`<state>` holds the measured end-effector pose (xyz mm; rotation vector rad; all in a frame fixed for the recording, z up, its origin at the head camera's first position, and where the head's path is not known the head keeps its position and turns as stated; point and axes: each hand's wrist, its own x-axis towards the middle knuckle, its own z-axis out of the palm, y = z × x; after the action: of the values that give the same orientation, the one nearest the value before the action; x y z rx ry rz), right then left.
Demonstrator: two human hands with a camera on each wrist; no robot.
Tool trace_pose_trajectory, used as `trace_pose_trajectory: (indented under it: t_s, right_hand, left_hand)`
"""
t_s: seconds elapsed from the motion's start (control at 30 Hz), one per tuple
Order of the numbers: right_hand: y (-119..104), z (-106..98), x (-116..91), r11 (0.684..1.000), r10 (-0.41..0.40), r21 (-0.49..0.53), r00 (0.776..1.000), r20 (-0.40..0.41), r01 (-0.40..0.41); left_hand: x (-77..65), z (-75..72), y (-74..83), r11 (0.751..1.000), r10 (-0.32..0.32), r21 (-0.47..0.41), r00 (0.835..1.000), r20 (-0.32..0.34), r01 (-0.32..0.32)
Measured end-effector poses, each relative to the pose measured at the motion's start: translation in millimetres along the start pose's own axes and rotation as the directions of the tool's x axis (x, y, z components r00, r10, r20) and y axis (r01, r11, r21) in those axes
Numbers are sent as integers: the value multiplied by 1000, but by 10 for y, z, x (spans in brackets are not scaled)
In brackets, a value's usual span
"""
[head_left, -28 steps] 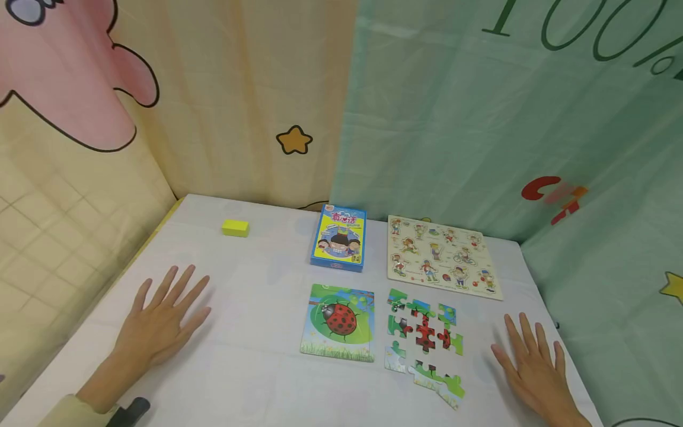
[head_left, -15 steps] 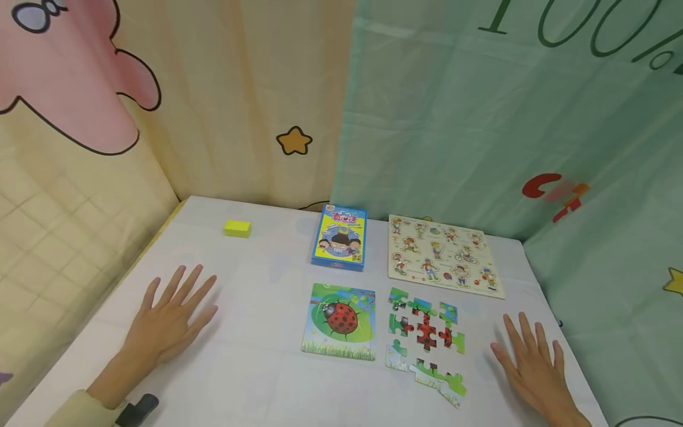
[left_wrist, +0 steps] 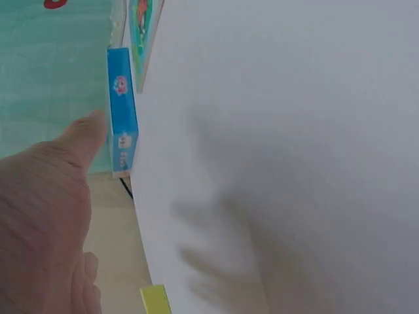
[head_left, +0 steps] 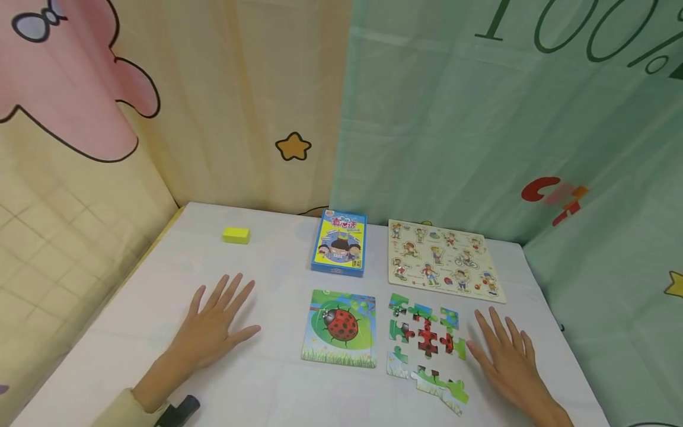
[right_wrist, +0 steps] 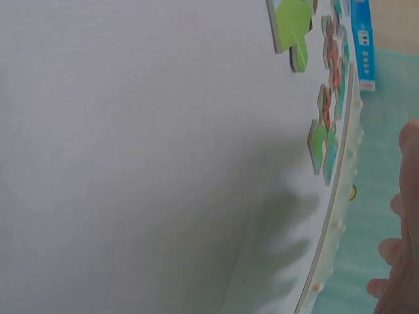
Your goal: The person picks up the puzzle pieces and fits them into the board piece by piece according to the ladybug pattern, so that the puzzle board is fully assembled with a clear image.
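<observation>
left sleeve [head_left: 125, 410]: pale beige | left wrist device [head_left: 179, 410]: black, rounded end

- At lower left we see the left hand [head_left: 210, 329], fingers spread.
- Near lower centre we find a ladybug picture [head_left: 340, 326], puzzle pieces [head_left: 427, 341] just right of it.
- At lower right we see the right hand [head_left: 506, 359], fingers spread, near the puzzle pieces.

- Left hand [left_wrist: 42, 222]: cut off by the left edge of the left wrist view; fingers largely hidden.
- Right hand [right_wrist: 409, 229]: cut off by the right edge of the right wrist view.
- Bright green, flat jigsaw piece [right_wrist: 292, 25]: cropped by that view's top edge.
- Blue-and-yellow rectangular box [head_left: 339, 243]: smaller cover lettering illegible in the head view.
- Black wrist-worn object [head_left: 178, 411]: cropped by the head view's bottom edge.
</observation>
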<state>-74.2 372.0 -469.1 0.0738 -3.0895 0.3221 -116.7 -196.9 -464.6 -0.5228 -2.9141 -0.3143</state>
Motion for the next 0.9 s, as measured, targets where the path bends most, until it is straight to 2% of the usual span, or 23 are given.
trace_pose_trajectory:
  t_s: [0.17, 0.33, 0.5, 0.67, 0.73, 0.9]
  right_hand:
    - [-148, 5, 104, 999, -49, -4, 999, -14, 49]
    - [-312, 42, 206, 994, -108, 13, 994, -25, 108]
    - [-482, 82, 310, 988, -147, 37, 989, -13, 147]
    - [-603, 138, 404, 980, -196, 43, 981, -5, 196]
    - [-643, 163, 450, 973, -225, 45, 974, -7, 225]
    - [-738, 199, 591, 947, -315, 64, 949, -34, 316]
  left_hand:
    - [129, 135, 187, 995, 2, -100, 997, 72, 5]
    - [230, 275, 359, 973, 18, -229, 993, 113, 9]
    - [361, 366, 501, 946, 50, -324, 983, 175, 10]
    - [497, 397, 598, 901, 93, -433, 961, 261, 30]
    - [541, 410, 616, 894, 112, -448, 951, 287, 30]
    - [609, 432, 629, 899, 134, -437, 938, 319, 20]
